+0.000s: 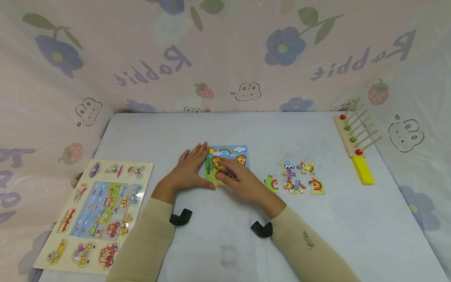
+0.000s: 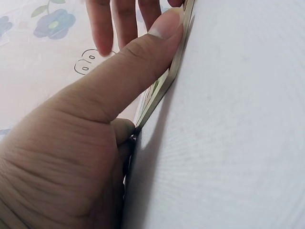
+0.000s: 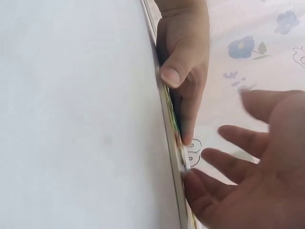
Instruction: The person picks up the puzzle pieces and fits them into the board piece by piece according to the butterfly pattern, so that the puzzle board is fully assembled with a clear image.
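A small picture puzzle board (image 1: 242, 150) with a rainbow, clouds and a tree lies in the middle of the table. My left hand (image 1: 190, 166) rests along its left side, fingers stretched toward the far edge. The left thumb (image 2: 138, 62) touches the near edge in the left wrist view. My right hand (image 1: 243, 184) is over the board, covering part of its picture. Its fingers are spread in the right wrist view, the lowest touching the board, with no piece visible in them. Several loose puzzle pieces (image 1: 296, 186) with animal parts lie to the right.
A large vehicle-picture puzzle board (image 1: 148, 168) lies at the left. At the far right stands a wooden peg rack (image 1: 347, 135) with red and green beads, a yellow block (image 1: 363, 171) at its near end. A patterned curtain (image 1: 225, 58) encloses the table (image 1: 211, 243).
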A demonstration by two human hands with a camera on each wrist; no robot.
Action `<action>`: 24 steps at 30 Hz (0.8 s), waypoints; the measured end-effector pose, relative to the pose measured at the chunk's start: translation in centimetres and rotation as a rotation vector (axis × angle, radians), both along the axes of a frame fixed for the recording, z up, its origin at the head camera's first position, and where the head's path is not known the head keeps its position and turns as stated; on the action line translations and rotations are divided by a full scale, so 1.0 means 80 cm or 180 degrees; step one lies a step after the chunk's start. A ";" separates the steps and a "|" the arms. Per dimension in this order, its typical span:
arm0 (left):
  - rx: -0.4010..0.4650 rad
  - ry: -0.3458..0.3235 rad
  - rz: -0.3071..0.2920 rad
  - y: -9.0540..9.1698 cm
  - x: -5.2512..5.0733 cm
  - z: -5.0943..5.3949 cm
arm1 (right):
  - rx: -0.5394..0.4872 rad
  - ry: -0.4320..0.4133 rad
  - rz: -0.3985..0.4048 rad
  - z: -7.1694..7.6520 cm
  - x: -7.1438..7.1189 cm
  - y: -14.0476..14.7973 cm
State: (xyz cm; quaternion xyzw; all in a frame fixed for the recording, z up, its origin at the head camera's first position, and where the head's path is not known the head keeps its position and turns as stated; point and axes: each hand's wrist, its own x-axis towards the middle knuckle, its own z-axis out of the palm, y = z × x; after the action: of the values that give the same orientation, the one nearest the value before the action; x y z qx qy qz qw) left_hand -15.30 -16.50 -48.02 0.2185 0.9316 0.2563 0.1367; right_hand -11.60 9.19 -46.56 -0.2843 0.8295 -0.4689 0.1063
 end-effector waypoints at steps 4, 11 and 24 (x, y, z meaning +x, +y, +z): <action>-0.0002 -0.0005 0.0023 0.001 0.000 -0.001 | -0.0474 -0.0255 -0.0098 0.008 0.001 0.017; -0.0060 0.0014 0.0043 0.002 0.000 -0.003 | -0.1215 -0.0758 -0.0097 0.017 0.010 0.066; -0.0060 -0.0043 0.0003 0.002 0.003 0.003 | -0.1704 -0.0769 -0.0572 0.018 0.024 0.161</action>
State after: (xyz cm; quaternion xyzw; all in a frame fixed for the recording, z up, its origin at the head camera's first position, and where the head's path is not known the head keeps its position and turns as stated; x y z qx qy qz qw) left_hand -15.10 -16.33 -47.74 0.2151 0.9331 0.2490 0.1449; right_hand -9.68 22.05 -45.12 -0.1700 0.6797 -0.7086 0.0836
